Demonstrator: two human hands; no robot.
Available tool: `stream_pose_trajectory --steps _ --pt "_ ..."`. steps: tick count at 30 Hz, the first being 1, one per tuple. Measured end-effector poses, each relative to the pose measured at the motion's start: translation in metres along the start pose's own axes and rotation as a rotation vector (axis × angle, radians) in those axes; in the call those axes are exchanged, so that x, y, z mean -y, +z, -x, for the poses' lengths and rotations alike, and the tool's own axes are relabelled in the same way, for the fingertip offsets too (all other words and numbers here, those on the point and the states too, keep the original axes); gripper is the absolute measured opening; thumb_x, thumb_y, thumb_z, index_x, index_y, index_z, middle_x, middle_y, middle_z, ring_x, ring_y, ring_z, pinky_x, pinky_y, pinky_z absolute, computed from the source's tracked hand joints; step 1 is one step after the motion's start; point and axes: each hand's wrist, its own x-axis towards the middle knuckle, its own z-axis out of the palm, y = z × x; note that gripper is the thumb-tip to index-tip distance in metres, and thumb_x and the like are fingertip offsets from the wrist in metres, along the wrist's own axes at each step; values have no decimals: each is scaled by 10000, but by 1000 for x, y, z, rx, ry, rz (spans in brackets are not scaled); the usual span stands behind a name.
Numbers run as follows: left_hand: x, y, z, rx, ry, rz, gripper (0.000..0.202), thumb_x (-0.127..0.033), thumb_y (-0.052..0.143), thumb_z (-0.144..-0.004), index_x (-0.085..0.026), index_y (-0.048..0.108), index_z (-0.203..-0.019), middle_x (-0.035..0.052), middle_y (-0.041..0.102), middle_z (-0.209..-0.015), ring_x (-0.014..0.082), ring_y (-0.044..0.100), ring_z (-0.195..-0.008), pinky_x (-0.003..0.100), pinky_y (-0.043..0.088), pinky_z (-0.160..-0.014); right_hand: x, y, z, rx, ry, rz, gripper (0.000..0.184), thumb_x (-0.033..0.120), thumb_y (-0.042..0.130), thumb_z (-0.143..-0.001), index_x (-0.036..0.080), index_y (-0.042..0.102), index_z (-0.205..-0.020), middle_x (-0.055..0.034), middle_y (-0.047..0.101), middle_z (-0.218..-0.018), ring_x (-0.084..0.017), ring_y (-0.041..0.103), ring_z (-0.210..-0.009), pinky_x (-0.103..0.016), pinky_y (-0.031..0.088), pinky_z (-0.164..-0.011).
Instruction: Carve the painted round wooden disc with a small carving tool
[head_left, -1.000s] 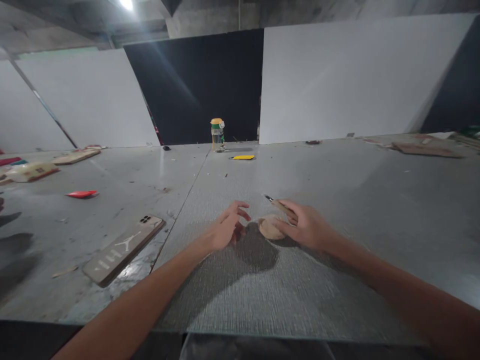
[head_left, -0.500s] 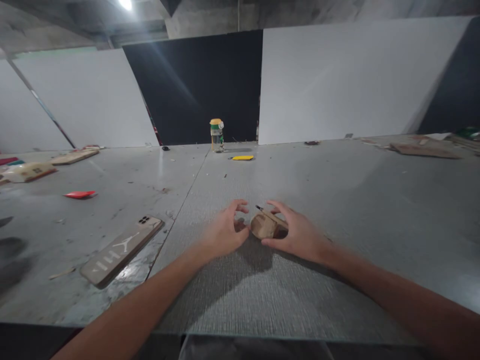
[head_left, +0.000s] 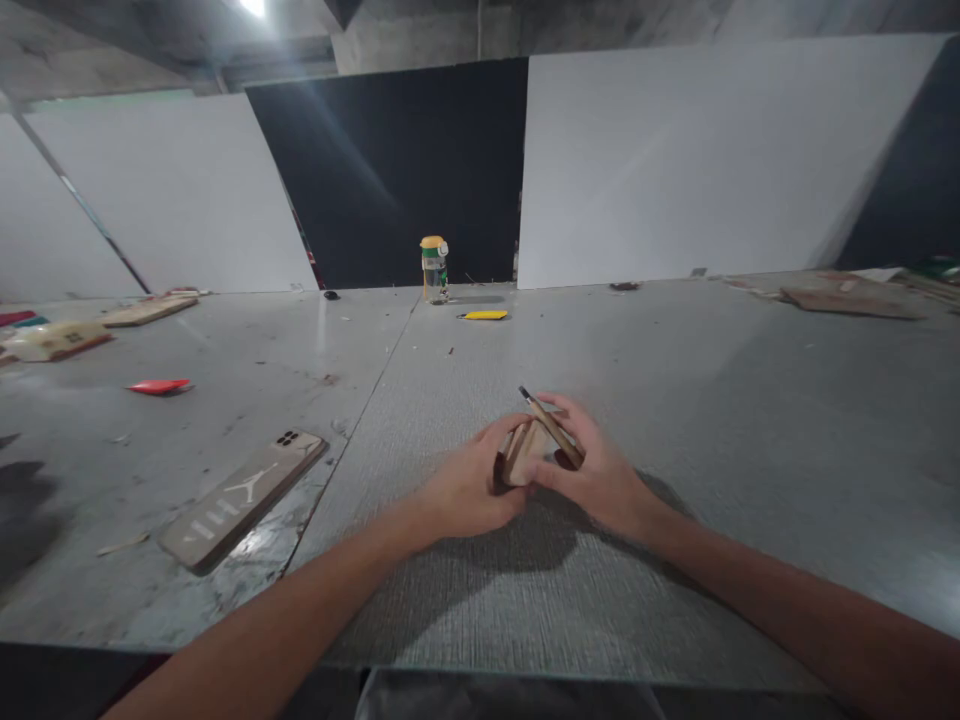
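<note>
Between my hands is a small tan-brown piece point(head_left: 521, 455), like cardboard or wood, its form partly covered by fingers. My left hand point(head_left: 476, 485) is closed around its left side. At its right, the thumb of my right hand point(head_left: 592, 460) presses against it. A slim brown pen-like stick point(head_left: 553, 428) with a dark tip lies in my right hand, slanting up and to the left. Both hands are just over the grey table point(head_left: 480, 610), and their shadows fall on it.
A phone point(head_left: 244, 500) lies at the left, a red pointed object point(head_left: 159, 386) beyond it. Farther back are a yellow cutter point(head_left: 484, 315) and a yellow-lidded bottle point(head_left: 435, 270). Boards point(head_left: 847, 300) lie far right, near upright panels point(head_left: 675, 170). A seam point(head_left: 360, 415) crosses the tabletop.
My left hand has moved right and closed on the tan-brown piece, which has turned. The stick's dark tip now points higher, and my right fingers have drawn in.
</note>
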Motion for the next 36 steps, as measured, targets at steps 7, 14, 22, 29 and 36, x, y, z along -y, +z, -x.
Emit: stream_pose_trajectory --steps 7,14,22,29,36 --pt "14 -9 -9 -35 -281 661 595 -218 627 -777 -236 406 -1329 70 633 -1016 180 677 -730 410 536 -779 -2 -5 -3 31 75 -158 437 457 459 -921 235 404 -1294 -78 603 -1069 -37 379 -388 -216 385 -361" --pt "16 -13 -10 -79 -240 655 296 -308 689 -753 -133 605 -975 43 603 -839 113 590 -580 292 528 -570 4 -3 5 64 -14 -13 330 344 468 -925 228 525 -1228 -33 583 -879 -82 506 -516 -203 398 -445" --pt "21 -17 -10 -178 -123 532 657 -263 710 -732 -236 411 -1316 25 600 -953 51 489 -537 210 459 -489 5 -2 8 211 -60 170 337 265 420 -955 229 542 -1268 -67 657 -933 -172 606 -771 -269 468 -611" --pt "16 -20 -10 -157 -127 470 633 -196 668 -724 -240 410 -1300 -45 528 -739 74 502 -524 237 467 -517 8 -1 10 134 -118 345 357 266 430 -941 207 560 -1268 -74 694 -994 -158 572 -645 -261 409 -538" --pt "14 -23 -6 -85 -111 492 539 -229 650 -771 -238 422 -1259 -17 537 -788 106 553 -593 261 479 -561 12 -2 12 181 -87 342 392 268 408 -952 200 538 -1316 -76 701 -959 -152 576 -615 -262 429 -550"
